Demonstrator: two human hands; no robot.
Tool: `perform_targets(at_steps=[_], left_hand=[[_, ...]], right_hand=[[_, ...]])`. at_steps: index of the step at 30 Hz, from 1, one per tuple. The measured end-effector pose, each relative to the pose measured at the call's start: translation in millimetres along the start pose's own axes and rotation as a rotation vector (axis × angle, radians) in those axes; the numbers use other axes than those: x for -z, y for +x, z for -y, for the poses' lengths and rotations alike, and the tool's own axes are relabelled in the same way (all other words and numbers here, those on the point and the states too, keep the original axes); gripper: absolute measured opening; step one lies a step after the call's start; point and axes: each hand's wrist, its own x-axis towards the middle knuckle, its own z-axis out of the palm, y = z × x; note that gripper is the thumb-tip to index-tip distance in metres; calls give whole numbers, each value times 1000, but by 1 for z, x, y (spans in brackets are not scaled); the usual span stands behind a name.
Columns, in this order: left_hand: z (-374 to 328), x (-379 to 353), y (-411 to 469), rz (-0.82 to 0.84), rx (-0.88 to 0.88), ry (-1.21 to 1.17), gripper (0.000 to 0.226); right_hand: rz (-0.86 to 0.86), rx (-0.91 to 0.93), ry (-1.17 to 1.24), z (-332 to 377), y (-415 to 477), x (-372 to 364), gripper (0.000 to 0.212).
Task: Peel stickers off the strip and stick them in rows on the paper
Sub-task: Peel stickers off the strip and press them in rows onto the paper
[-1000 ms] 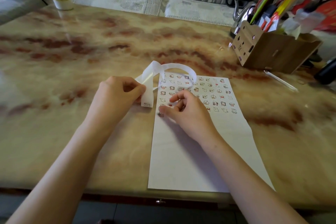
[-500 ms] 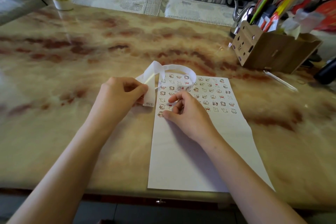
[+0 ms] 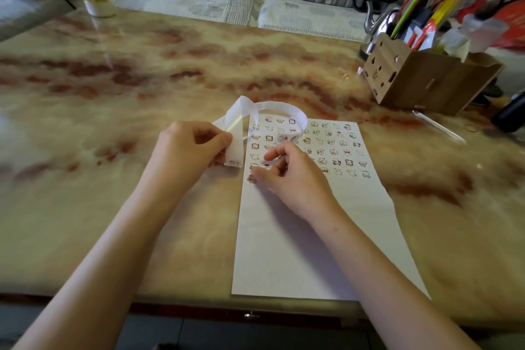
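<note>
A person's left hand (image 3: pixel 193 148) pinches the looped strip (image 3: pixel 234 150) just left of the paper (image 3: pixel 284 250) on the table (image 3: pixel 113 207). The right hand (image 3: pixel 292 179), fingers loosely curled and gripping nothing, has its thumb tip on a sticker (image 3: pixel 251 179) at the sheet's left edge, below the filled rows. Firm rubbing, in line with the column above, would likely seat it well.

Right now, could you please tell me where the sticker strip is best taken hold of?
Probably the flat hanging end of the strip, pinched from its left, as the left hand does; the rest arches in a loose loop above the paper.
</note>
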Motion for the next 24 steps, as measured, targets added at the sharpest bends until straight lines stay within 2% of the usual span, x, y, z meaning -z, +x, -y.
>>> perform_targets(at_steps=[3, 5, 7, 10, 13, 16, 24], left_hand=[[-1, 0, 0, -2, -4, -2, 15], [-1, -1, 0, -1, -11, -10, 15], [-2, -2, -1, -1, -16, -23, 15], [-2, -1, 0, -10, -9, -67, 15], [-3, -2, 1, -14, -11, -89, 15], [-5, -3, 0, -7, -17, -124, 16], [-7, -1, -2, 37, -5, -224, 18]], right_hand=[[-29, 20, -150, 7, -3, -4, 39], [-30, 35, -187, 8, -3, -3, 31], [-22, 29, -133, 5, -1, -1, 18], [-9, 27, 53, 1, -2, 2, 10], [-115, 131, 218, 8, -4, 6, 3], [-128, 234, 326, 18, -7, 8, 5], [-107, 308, 429, 22, -10, 1, 11]])
